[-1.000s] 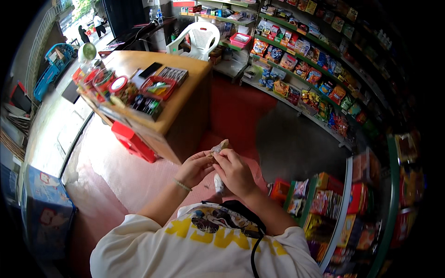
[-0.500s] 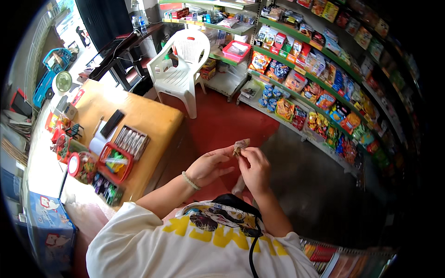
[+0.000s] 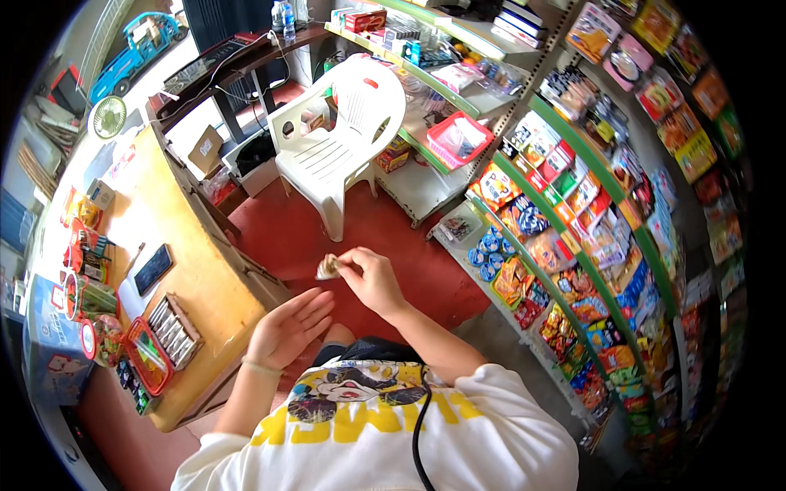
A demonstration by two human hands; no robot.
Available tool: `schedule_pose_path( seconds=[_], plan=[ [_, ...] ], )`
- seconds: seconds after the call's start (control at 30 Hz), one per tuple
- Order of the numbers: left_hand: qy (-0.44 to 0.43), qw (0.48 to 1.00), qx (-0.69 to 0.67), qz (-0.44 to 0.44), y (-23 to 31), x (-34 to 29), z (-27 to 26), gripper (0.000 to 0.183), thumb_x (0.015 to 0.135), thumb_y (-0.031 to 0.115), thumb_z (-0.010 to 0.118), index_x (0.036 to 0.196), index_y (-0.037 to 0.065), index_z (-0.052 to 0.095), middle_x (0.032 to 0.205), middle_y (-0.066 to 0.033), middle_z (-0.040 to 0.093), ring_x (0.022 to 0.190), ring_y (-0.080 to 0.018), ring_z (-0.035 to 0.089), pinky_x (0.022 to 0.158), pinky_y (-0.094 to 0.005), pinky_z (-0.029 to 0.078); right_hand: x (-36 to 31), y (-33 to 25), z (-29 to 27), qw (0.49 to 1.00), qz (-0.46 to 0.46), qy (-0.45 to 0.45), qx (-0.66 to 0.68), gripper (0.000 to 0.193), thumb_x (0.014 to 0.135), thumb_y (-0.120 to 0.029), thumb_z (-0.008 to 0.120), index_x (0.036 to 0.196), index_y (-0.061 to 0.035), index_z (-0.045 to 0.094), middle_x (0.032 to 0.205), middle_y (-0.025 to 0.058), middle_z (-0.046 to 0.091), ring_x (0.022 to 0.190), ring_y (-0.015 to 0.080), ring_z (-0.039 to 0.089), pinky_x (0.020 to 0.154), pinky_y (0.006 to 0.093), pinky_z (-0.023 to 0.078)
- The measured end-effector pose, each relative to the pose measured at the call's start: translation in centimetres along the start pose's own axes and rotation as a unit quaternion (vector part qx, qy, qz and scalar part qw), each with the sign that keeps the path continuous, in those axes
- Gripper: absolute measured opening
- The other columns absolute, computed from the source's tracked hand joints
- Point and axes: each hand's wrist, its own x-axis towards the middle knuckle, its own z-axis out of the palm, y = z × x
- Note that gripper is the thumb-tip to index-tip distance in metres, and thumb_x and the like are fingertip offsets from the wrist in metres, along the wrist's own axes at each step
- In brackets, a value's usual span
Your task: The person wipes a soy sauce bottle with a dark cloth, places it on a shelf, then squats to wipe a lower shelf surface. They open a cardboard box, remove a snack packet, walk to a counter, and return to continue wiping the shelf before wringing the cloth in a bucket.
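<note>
My right hand point(image 3: 370, 280) pinches a small crumpled wrapper point(image 3: 329, 267) at chest height, above the red floor. My left hand point(image 3: 288, 329) hovers just below and to the left of it, palm up, fingers apart and holding nothing. A thin band circles my left wrist. Both forearms rise from my white and yellow printed shirt at the bottom of the view.
A wooden counter point(image 3: 184, 270) on my left carries a dark phone point(image 3: 153, 268), trays of small goods and jars. A white plastic chair point(image 3: 340, 139) stands ahead. Green shelves point(image 3: 573, 245) packed with snack packets run along the right. A dark desk point(image 3: 237, 57) sits at the back.
My left hand has let go of the wrapper and dropped away, open; my right hand alone keeps it. My view has swung right, so the counter slid left and the chair came nearer.
</note>
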Motion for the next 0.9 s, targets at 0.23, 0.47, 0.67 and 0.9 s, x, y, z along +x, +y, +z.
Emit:
schedule_pose_path(
  seconds=[0.23,0.47,0.67,0.9],
  plan=[
    [0.235,0.933,0.1,0.254,8.0,3.0,-8.6,0.04,0.09,0.016,0.047,0.129,0.005,0.043,0.119,-0.0082,0.056,0.111,-0.0175,0.051,0.095,-0.0331,0.04,16.6,10.9,0.7,0.996,0.078,0.002,0.044,0.009,0.078,-0.006,0.065,0.082,0.0017,0.062,0.073,0.0112,0.065,0.066,0.0147,0.062,0.06,0.0275,0.048],
    [0.45,0.524,0.68,0.245,20.4,11.4,-15.5,0.048,0.085,0.02,0.056,0.128,0.003,0.043,0.116,-0.0158,0.055,0.113,-0.0287,0.048,0.096,-0.0362,0.037,29.9,20.5,4.7,0.978,0.163,-0.035,0.122,0.011,0.076,-0.007,0.067,0.085,-0.0009,0.062,0.072,0.0039,0.064,0.064,0.009,0.059,0.058,0.0226,0.046],
    [0.473,0.463,0.721,0.204,27.3,15.4,-14.8,0.05,0.082,0.017,0.058,0.127,0.001,0.042,0.12,-0.0211,0.05,0.118,-0.0367,0.041,0.099,-0.042,0.033,40.3,27.3,8.5,0.927,0.315,-0.08,0.189,0.006,0.083,-0.006,0.06,0.089,-0.003,0.061,0.078,0.0018,0.063,0.068,0.0072,0.059,0.06,0.0197,0.047],
    [0.549,0.418,0.704,0.171,33.2,17.9,-18.3,0.052,0.081,0.014,0.06,0.128,0.001,0.041,0.129,-0.0219,0.042,0.122,-0.0378,0.035,0.102,-0.0428,0.029,55.9,35.9,21.3,0.928,0.321,-0.143,0.124,0.013,0.087,-0.016,0.057,0.088,-0.0043,0.062,0.075,-0.0008,0.061,0.063,0.005,0.053,0.055,0.0179,0.042]
  ],
)
